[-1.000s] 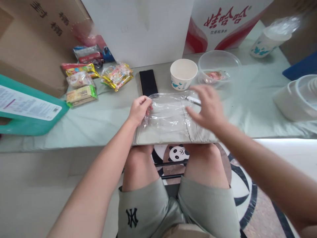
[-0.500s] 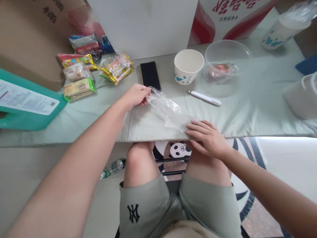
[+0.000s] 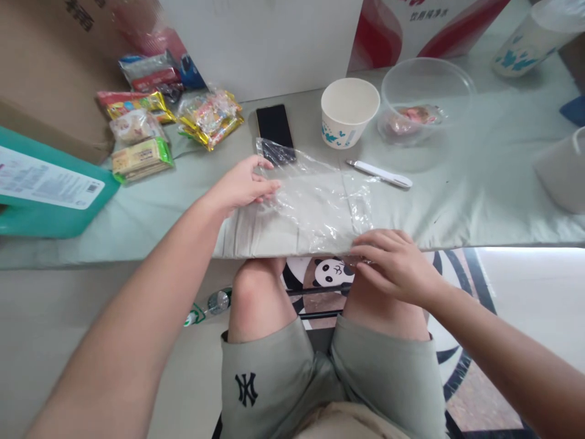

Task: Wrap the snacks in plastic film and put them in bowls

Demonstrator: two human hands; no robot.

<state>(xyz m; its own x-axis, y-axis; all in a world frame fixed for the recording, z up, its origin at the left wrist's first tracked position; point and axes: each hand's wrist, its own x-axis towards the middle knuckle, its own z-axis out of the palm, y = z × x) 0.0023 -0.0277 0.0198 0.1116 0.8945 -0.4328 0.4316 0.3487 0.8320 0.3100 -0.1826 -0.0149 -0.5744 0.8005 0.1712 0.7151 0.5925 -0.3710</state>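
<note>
Clear plastic bag [image 3: 320, 201] lies on the table [image 3: 493, 198], long axis roughly 10-to-4, both hands touching. Left hand [image 3: 244, 183] at its 10: fingers half-spread. Right hand [image 3: 395, 265] at 4: loosely curled. Can't tell either grip.

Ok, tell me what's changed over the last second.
The right hand has come back from over the pen to the near edge of the table. The clear plastic, bunched half a second ago, is spread wider. Phone, paper cup and snack packets stayed put.
</note>
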